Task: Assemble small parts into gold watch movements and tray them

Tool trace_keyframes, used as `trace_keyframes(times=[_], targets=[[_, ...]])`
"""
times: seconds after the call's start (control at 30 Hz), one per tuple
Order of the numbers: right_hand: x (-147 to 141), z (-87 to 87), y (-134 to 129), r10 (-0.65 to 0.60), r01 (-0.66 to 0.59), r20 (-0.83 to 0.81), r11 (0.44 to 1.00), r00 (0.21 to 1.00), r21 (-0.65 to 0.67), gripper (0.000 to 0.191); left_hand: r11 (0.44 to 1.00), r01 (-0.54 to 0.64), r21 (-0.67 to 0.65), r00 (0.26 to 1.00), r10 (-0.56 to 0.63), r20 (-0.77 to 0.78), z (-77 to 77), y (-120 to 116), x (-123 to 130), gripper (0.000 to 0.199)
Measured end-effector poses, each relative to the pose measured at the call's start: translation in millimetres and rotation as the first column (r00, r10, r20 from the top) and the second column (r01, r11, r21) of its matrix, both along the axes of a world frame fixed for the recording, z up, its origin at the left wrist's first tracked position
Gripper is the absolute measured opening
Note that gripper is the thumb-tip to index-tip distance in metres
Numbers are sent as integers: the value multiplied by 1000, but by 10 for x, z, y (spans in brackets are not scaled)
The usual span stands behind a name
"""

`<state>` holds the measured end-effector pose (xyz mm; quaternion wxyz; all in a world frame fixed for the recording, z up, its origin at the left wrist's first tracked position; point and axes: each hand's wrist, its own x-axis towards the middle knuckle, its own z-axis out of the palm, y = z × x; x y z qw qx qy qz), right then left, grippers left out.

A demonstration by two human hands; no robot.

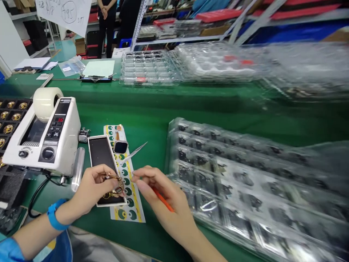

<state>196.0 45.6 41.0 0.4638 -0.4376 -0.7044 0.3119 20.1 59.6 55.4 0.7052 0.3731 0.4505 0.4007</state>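
My left hand (94, 185) is closed on a round gold-coloured part (119, 185), which looks like a watch case, above a white-rimmed black tray (102, 151). In my right hand (167, 198) lies a thin tool with an orange handle (163, 200); its tip points toward the gold part, apart from it. Under the tray's right side runs a sheet of green and yellow stickers (131, 194). A smartwatch (120, 147) rests on the sheet's upper part, and pointed metal tweezers (136, 150) lie beside it.
A white tape dispenser (64, 136) stands at left, near a black tray of gold parts (12, 116). A clear tube (79, 169) lies beside it. Clear compartment trays (245, 193) with dark parts fill the right. More plastic trays (148, 67) and a clipboard (98, 69) sit behind.
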Motion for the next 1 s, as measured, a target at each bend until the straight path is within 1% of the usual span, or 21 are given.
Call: trace_keyframes(times=[0.07,0.17,0.27,0.33,0.43,0.53,0.63,0.7,0.77,0.87,0.9,0.93,0.97,1.0], targets=[[-16,8,6,75,-75,5,997,997,-14,8,999,46,-6,999,-46,-8,24,0,-6,28],[-55,-1,14,167,-168,18,985,986,40,10,997,72,25,995,-70,-74,40,-5,-8,24],[-81,-21,18,203,-205,26,973,979,106,13,995,78,56,986,-69,-148,42,-11,-7,20],[-91,-37,10,207,-209,35,972,978,110,14,993,93,74,981,-78,-180,39,-15,-3,17],[-105,-57,-13,197,-201,65,977,978,68,17,988,105,113,974,-80,-212,32,-20,7,13],[-99,-53,-25,205,-207,90,978,975,16,21,988,112,103,975,-90,-204,31,-12,5,12],[-57,-20,-11,260,-252,116,965,959,-76,20,991,115,62,981,-103,-164,35,10,-13,14],[-29,-1,1,286,-272,119,954,951,-127,18,990,116,74,984,-105,-141,36,25,-25,15],[-23,2,8,289,-272,93,948,953,-163,23,985,132,107,985,-118,-123,34,31,-30,18],[-59,-12,7,256,-248,5,941,967,-231,36,975,155,156,981,-134,-137,18,16,-29,22],[-76,-14,6,227,-225,-21,938,974,-262,41,970,142,196,979,-108,-173,6,6,-30,21],[-92,-12,7,188,-192,-41,936,981,-296,45,958,113,265,972,-51,-231,-10,-6,-31,18],[-105,-4,8,146,-156,-55,929,988,-336,49,927,77,367,954,39,-298,-32,-19,-33,14],[-114,7,10,112,-130,-70,916,991,-380,52,868,56,493,923,143,-358,-60,-32,-35,10]])
